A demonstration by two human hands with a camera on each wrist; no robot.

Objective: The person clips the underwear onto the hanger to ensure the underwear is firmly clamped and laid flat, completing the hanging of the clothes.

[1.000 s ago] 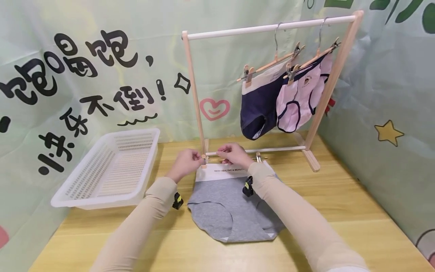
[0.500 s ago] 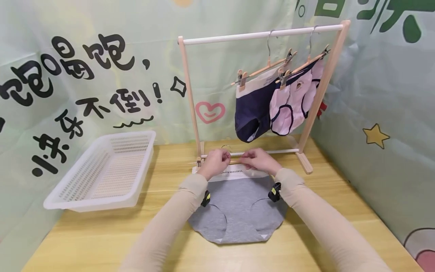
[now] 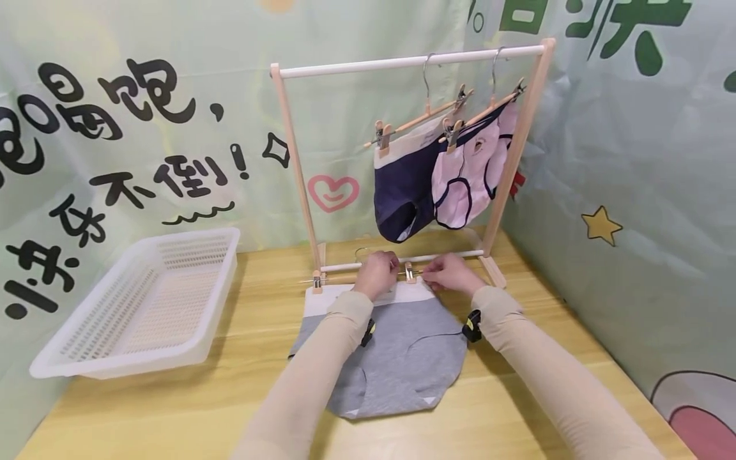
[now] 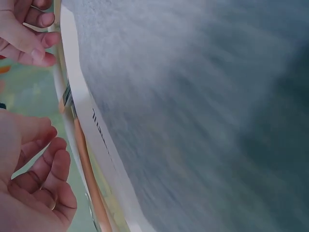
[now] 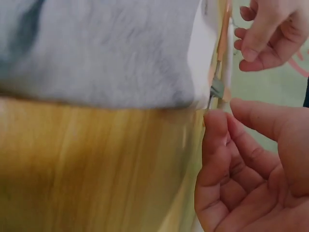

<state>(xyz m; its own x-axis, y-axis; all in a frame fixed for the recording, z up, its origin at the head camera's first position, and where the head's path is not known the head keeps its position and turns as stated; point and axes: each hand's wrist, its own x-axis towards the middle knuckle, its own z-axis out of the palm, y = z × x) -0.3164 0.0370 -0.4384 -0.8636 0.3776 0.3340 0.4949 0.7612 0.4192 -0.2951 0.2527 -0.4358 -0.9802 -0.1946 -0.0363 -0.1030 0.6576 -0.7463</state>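
Grey briefs (image 3: 397, 345) with a white waistband lie flat on the table. Along the waistband runs a wooden clip hanger (image 3: 342, 279), its left clip (image 3: 317, 282) and right clip (image 3: 409, 273) at the band's two ends. Left of the right clip is my left hand (image 3: 376, 275), its fingers loosely bent beside the bar (image 4: 87, 169) with nothing between them. My right hand (image 3: 451, 273) is at the hanger's right end. In the right wrist view its index fingertip (image 5: 215, 116) meets the rod's end, and the thumb is right by the clip (image 5: 218, 89).
Behind the briefs stands a small wooden rack (image 3: 402, 62). Navy briefs (image 3: 397, 185) and pink briefs (image 3: 468, 169) hang from it on clip hangers. A white plastic basket (image 3: 221, 300) sits at the left. Printed cloth walls close off the back and right.
Both hands have moved right along the hanger, from its left clip to its right clip. The right clip now shows at the waistband between them. The head view has shifted rightward.
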